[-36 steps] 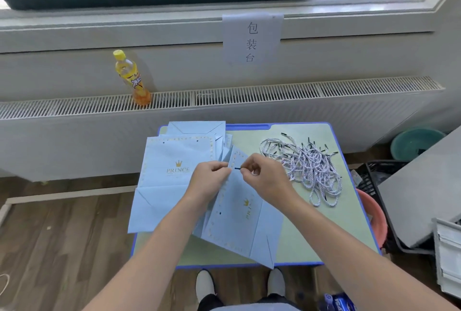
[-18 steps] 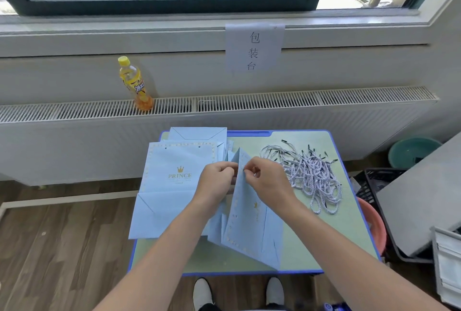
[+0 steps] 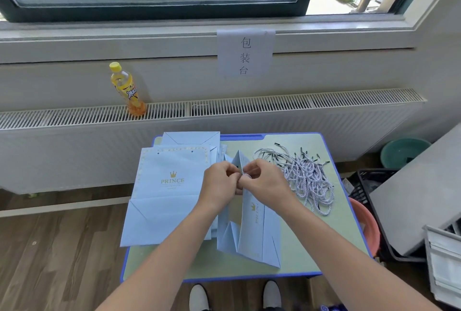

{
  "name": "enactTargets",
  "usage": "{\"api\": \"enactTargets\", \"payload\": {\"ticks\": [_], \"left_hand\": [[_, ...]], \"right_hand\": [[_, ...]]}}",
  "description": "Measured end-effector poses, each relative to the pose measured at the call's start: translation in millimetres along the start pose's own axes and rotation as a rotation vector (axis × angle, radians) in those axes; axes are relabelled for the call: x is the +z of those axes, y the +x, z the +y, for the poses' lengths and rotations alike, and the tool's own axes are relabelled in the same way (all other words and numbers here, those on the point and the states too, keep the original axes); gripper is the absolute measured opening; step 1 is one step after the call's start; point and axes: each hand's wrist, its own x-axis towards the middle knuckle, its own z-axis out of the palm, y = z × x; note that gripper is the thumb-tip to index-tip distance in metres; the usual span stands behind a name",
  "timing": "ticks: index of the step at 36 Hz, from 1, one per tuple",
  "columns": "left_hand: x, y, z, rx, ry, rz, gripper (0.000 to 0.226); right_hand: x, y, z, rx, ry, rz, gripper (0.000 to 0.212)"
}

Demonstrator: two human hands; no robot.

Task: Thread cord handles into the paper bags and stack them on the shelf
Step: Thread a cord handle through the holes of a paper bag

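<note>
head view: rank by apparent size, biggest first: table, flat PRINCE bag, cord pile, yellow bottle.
1. table
2. PRINCE bag
3. cord pile
4. bottle

The bottle stands farther back on the radiator, so distance shrinks it; its last place holds for the look only.

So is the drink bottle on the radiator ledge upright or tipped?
Upright: the bottle stands on its base on the radiator ledge, yellow cap on top.

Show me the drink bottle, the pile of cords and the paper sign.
Drink bottle [image 3: 127,91], head view, on its label.
Pile of cords [image 3: 308,178], head view, on the tangle's middle.
Paper sign [image 3: 245,52], head view, on its centre.
</note>
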Motion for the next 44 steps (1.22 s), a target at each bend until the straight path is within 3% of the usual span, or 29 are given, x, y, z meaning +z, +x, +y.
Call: {"api": "enactTargets", "payload": {"ticks": [14,19,23,26,29,38,40,44], "left_hand": [[-0.7,1.3,1.0,0.214,0.469,-0.028,0.015],[8.0,-14.5,-4.3,0.265,0.397,-0.010,0.011],[13.7,-23.7,-4.6,0.216,0.315,-0.117,0.032],[14.9,-23.2,-9.5,0.137,0.394,-0.143,0.029],[13.7,-21.6,-20.9,0.043,0.354,-0.082,0.014],[-3.5,-9.9,-35.1,-0.025,0.110,0.100,0.005],[-6.7,-7.0,-34.1,-0.015,0.090,0.118,0.010],[-9.1,-2.8,-37.8,0.067,0.094,0.135,0.044]], "right_hand": [[-19.5,3.6,2.1,-0.027,-0.084,0.059,0.006],[-19.3,2.9,2.3,-0.031,-0.092,0.046,0.010],[-12.9,5.1,7.3,-0.027,-0.108,0.014,0.012],[-7.1,7.2,10.8,-0.056,-0.107,-0.061,0.013],[-5.9,11.9,14.2,-0.101,-0.133,-0.123,0.013],[-26.3,18.5,41.8,-0.116,-0.271,-0.150,0.010],[-31.2,17.8,51.5,-0.098,-0.297,-0.155,0.012],[-40.3,14.3,60.7,-0.074,-0.295,-0.150,0.012]]}}
